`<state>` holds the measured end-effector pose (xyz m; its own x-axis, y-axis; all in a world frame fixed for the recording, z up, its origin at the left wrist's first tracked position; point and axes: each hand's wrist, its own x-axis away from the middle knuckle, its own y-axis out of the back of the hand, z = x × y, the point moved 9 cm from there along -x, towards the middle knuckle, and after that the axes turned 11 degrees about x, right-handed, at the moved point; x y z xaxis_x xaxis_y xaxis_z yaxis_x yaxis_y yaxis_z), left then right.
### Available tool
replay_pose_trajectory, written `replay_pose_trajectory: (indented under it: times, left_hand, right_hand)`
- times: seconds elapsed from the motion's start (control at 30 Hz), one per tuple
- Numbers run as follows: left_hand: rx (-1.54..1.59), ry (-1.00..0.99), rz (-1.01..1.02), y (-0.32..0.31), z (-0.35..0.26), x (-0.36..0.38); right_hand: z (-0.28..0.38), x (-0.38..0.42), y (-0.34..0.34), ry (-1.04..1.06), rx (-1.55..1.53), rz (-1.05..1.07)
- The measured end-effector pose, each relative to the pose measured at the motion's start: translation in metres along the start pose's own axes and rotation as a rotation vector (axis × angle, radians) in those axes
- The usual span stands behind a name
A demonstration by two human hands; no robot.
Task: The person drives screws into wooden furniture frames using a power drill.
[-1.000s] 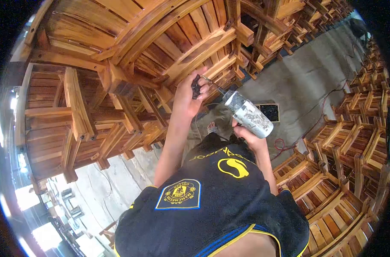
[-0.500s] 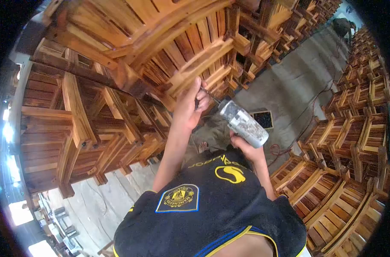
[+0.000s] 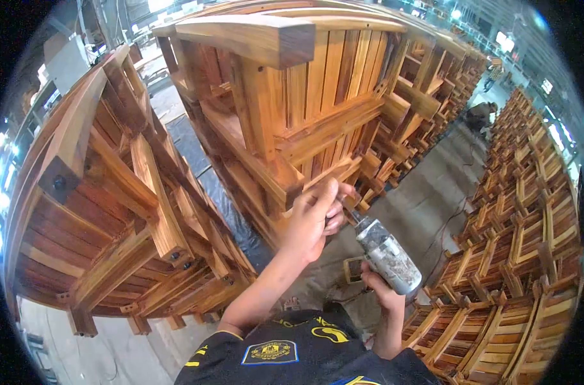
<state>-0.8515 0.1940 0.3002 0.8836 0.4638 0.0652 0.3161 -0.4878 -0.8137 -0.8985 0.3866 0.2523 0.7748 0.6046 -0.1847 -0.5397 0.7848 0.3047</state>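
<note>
My right hand [image 3: 383, 290] is wrapped round the handle of a scuffed silver power driver [image 3: 389, 256], which points up and left. Its thin bit [image 3: 357, 217] runs toward my left hand [image 3: 317, 215]. The left fingers are curled closed at the tip of that bit; what they pinch there is too small to make out. Just beyond my left hand stands a slatted wooden furniture frame [image 3: 330, 131], with a corner post and rails facing me. Its lower rail ends close to my fingertips.
Another wooden frame [image 3: 147, 192] with bolted legs stands at the left. Rows of similar slatted pieces [image 3: 497, 256] line the right side. A shallow tray [image 3: 353, 270] sits on the concrete floor [image 3: 427, 179], partly behind the driver. A person [image 3: 479, 115] crouches far down the aisle.
My view has tilted up, so more of the hall shows. Both hands and the driver now appear lower and further right, beside the frame's corner. My grip on the driver is unchanged.
</note>
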Motion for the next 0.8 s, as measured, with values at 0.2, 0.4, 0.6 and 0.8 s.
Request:
replay_pose_trajectory:
  times: [0.2, 0.4, 0.6, 0.8]
  left_hand:
    - [-0.026, -0.189, 0.232, -0.067, -0.074, 0.015]
    - [-0.001, -0.369, 0.376, -0.115, -0.128, 0.007]
    - [0.027, -0.443, 0.407, -0.121, -0.143, -0.003]
    - [0.025, -0.468, 0.394, -0.12, -0.147, -0.005]
  right_hand:
    - [0.088, -0.036, 0.002, 0.309, 0.191, -0.118]
    - [0.16, -0.079, 0.016, 0.332, -0.006, -0.156]
    - [0.19, -0.103, 0.01, 0.266, -0.183, -0.014]
    - [0.195, -0.112, 0.011, 0.331, -0.176, 0.011]
